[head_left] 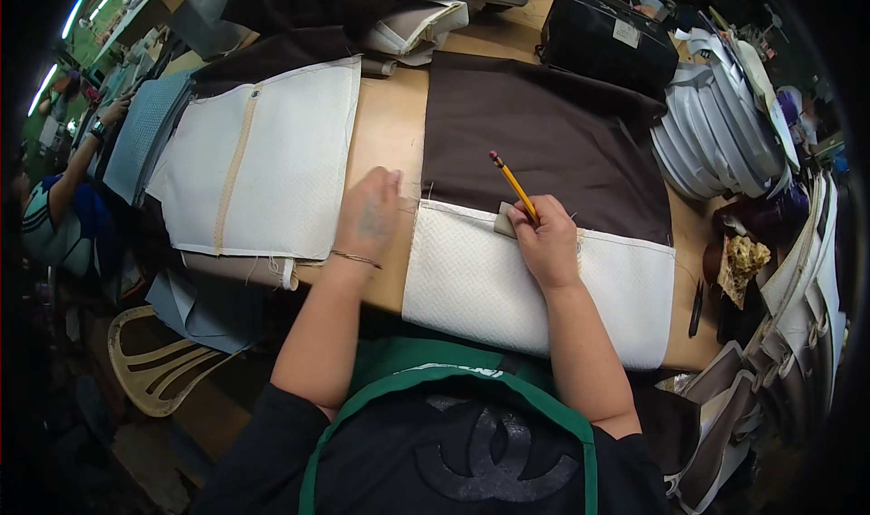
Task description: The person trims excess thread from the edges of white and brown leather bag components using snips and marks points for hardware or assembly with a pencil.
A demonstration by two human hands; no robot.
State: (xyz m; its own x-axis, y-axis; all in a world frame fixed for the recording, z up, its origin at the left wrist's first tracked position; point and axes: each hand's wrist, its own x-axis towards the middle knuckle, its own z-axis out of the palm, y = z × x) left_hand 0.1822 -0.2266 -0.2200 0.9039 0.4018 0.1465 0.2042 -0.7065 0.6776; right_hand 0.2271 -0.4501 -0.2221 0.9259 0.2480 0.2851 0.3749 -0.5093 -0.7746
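Observation:
A yellow pencil with its eraser end up leans from my right hand, whose fingers are closed round it. The same hand presses a small grey-beige flat piece at the upper edge of a white textured fabric panel. Dark brown fabric spreads beyond that panel and meets it along this edge. My left hand is over the bare tabletop between the fabric pieces, smeared by motion; its fingers look curled, but what they hold cannot be made out.
On the left lies a stack of white panels with a tan strip, and blue-grey pieces beyond. A black bag stands at the back. Curved white pieces are stacked right, near a black pen-like tool. Another person's arm shows far left.

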